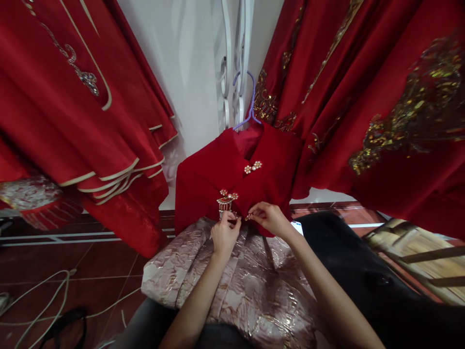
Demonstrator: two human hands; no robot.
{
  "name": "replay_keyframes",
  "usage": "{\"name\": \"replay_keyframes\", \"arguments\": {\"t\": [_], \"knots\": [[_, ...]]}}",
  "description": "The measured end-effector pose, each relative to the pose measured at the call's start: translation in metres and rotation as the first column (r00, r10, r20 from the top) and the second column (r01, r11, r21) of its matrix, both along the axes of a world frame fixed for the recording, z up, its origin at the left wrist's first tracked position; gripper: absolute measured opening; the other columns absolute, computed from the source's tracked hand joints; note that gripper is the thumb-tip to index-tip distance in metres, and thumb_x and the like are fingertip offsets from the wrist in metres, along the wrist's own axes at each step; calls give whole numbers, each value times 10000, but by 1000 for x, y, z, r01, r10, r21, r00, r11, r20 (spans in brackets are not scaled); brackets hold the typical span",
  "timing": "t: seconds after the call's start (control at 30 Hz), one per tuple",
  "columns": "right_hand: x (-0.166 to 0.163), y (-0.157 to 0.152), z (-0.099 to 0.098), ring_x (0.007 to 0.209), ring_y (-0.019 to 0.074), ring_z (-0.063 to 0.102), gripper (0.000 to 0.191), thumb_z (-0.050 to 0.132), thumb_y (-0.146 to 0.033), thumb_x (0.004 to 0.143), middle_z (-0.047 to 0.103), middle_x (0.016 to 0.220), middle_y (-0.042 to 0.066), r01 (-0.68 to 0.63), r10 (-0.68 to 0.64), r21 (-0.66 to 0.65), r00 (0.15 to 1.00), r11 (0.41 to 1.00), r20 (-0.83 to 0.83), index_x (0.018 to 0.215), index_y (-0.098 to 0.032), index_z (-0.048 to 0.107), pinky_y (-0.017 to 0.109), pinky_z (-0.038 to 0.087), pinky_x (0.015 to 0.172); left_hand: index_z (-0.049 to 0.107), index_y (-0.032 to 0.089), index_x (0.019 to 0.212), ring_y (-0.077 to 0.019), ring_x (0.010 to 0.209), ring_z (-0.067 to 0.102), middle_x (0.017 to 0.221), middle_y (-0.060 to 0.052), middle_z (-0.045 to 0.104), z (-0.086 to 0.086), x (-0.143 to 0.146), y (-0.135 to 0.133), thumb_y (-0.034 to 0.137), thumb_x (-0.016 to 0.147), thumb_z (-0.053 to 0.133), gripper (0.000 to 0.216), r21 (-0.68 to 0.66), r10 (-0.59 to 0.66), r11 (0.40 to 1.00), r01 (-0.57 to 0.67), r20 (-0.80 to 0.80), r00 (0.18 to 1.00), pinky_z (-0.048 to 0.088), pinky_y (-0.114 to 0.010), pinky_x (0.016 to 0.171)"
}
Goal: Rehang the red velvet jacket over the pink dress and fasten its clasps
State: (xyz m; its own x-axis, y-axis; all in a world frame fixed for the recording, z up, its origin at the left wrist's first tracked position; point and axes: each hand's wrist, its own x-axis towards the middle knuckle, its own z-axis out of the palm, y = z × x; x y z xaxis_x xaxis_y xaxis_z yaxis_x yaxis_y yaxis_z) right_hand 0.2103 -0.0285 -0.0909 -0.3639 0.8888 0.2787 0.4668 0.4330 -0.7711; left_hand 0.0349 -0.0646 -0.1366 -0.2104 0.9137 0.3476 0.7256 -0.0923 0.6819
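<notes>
A red jacket hangs on a purple hanger over a pink-and-gold brocade skirt. It carries a pearl flower button near the collar and a red-and-gold tasselled ornament lower down. My left hand pinches the jacket's front edge just under the ornament, fingers closed. My right hand pinches a small gold clasp on the same edge, a finger's width from the left hand.
Red embroidered gowns hang at the left and right. A white wall stands behind. White cables trail on the dark red tiled floor. A black cloth and a wooden frame lie at the right.
</notes>
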Motion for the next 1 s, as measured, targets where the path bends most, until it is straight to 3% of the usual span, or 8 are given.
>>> {"name": "replay_keyframes", "arguments": {"t": [0.1, 0.23, 0.33, 0.53, 0.77, 1.0], "knots": [[-3, 0, -3, 702, 142, 647, 103, 655, -275, 794, 654, 811, 28, -7, 7, -4, 1000, 1000, -10, 847, -193, 690, 283, 552, 674, 623, 227, 892, -121, 619, 665, 802, 2, 727, -3, 0, 1, 355, 837, 607, 140, 57, -85, 996, 74, 220, 972, 460, -212, 606], [-12, 0, -11, 709, 146, 649, 109, 640, -271, 801, 648, 822, 34, 33, -33, 0, 998, 999, -44, 861, -185, 674, 283, 557, 673, 662, 184, 899, -151, 722, 691, 804, -44, 725, -12, -1, 7, 379, 817, 624, 214, 70, -167, 985, 155, 553, 816, 533, -246, 654], [-21, -1, -17, 724, 147, 653, 103, 619, -255, 810, 653, 834, 39, 100, -98, 27, 992, 995, -76, 865, -184, 669, 281, 558, 687, 657, 154, 901, -164, 743, 696, 815, -65, 724, -16, -1, 10, 371, 783, 657, 246, 51, -181, 979, 199, 673, 717, 557, -271, 673], [-29, -3, -22, 709, 137, 650, 105, 625, -247, 798, 657, 823, 37, 147, -142, 41, 985, 988, -97, 865, -179, 670, 267, 553, 679, 649, 144, 884, -168, 766, 704, 820, -69, 728, -14, 0, 9, 343, 722, 719, 266, 78, -176, 983, 168, 682, 710, 572, -267, 687], [-28, -3, -22, 704, 139, 653, 136, 634, -299, 802, 657, 818, 36, 137, -135, 12, 983, 990, -128, 866, -183, 665, 265, 563, 662, 675, 132, 899, -176, 778, 716, 850, -86, 744, -17, 1, 10, 237, 713, 686, 214, 94, -190, 980, 174, 682, 706, 588, -300, 732], [-37, -8, -24, 729, 138, 649, 122, 617, -278, 812, 646, 840, 41, 181, -171, 56, 974, 982, -148, 868, -177, 655, 264, 558, 686, 675, 140, 890, -167, 778, 707, 854, -79, 739, -15, -4, 8, 250, 748, 654, 181, 93, -215, 974, 205, 653, 726, 576, -287, 724]]}}
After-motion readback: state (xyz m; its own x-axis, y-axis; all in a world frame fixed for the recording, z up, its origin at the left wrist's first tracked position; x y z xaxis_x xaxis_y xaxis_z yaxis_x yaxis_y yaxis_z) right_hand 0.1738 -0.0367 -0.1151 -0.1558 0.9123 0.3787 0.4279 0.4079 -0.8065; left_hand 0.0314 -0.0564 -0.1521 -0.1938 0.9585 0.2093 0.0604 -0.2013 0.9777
